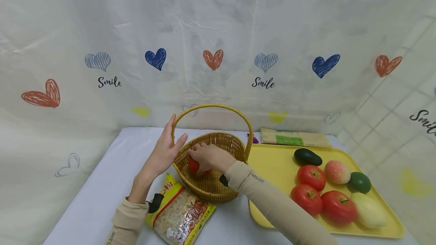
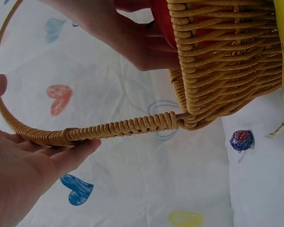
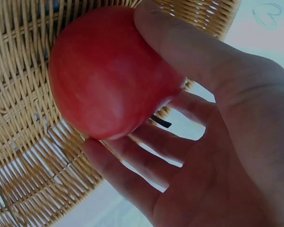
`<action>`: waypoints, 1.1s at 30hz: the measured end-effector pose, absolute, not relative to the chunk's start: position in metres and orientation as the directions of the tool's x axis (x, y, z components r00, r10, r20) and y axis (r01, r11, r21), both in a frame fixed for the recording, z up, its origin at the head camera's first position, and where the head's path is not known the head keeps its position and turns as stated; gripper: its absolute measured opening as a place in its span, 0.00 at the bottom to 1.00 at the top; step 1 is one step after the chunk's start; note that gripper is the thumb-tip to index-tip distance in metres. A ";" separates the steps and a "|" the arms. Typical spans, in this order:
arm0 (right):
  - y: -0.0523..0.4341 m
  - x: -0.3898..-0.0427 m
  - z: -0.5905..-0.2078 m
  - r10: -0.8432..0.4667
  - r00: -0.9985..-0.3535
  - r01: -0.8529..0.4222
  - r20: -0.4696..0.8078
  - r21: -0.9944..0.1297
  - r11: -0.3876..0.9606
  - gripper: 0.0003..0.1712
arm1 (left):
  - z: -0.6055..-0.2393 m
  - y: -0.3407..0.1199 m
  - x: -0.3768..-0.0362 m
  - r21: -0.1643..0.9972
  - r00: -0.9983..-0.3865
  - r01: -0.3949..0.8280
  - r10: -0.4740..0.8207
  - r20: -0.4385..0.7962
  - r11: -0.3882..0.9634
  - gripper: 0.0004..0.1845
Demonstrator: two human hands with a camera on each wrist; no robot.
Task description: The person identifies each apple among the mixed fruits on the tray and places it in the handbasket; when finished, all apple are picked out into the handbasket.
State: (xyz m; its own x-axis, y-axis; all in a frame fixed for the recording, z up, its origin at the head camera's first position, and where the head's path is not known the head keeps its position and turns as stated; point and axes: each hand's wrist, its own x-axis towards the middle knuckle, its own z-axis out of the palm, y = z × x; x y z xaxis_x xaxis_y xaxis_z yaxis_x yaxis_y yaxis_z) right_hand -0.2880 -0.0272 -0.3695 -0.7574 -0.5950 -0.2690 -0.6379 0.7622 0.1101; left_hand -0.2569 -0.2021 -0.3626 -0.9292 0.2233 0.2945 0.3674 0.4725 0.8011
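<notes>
A woven basket point(image 1: 218, 196) with a tall arched handle point(image 1: 214, 105) stands on the table. Inside it my right hand point(image 1: 211, 157) grips a red apple point(image 1: 193, 165), thumb on one side and fingers on the other. The right wrist view shows the apple point(image 3: 109, 75) against the wicker, its dark stem pointing toward the palm. My left hand point(image 1: 165, 150) touches the left side of the handle, its fingers point(image 2: 78, 156) extended along the outside and the thumb apart. The basket wall partly hides the apple in the left wrist view.
A yellow bag of noodle-like food point(image 1: 184, 214) lies at the basket's front left. To the right, a yellow tray point(image 1: 269, 162) bears several fruits and vegetables. Behind it lies a beige packet point(image 1: 296, 138). A small wrapped lollipop point(image 2: 241, 140) is near the basket.
</notes>
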 end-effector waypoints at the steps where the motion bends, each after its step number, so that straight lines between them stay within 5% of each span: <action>1: -0.028 -0.288 -0.371 -0.598 -0.758 -0.641 -0.261 0.127 0.756 0.46 | -0.362 -0.201 -0.257 0.801 -0.929 0.367 0.224 0.294 0.473 0.44; 16: -0.030 -0.283 -0.385 -0.603 -0.780 -0.621 -0.168 0.326 0.713 0.53 | -0.361 -0.200 -0.255 0.800 -0.934 0.357 0.210 0.290 0.483 0.45; 24: -0.031 -0.283 -0.391 -0.589 -0.789 -0.611 -0.173 0.324 0.723 0.52 | -0.362 -0.202 -0.256 0.801 -0.933 0.358 0.207 0.293 0.479 0.44; 33: -0.027 -0.285 -0.392 -0.587 -0.779 -0.625 -0.223 0.183 0.759 0.51 | -0.363 -0.201 -0.257 0.793 -0.932 0.362 0.213 0.294 0.490 0.45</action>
State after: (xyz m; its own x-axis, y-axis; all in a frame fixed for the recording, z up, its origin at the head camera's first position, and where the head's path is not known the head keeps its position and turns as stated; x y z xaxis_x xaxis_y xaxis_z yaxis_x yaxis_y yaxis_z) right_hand -0.2846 -0.0275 -0.3921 -0.7785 -0.5867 -0.2229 -0.6246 0.7592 0.1831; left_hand -0.2565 -0.2013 -0.3626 -0.9318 0.2126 0.2943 0.3622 0.4900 0.7929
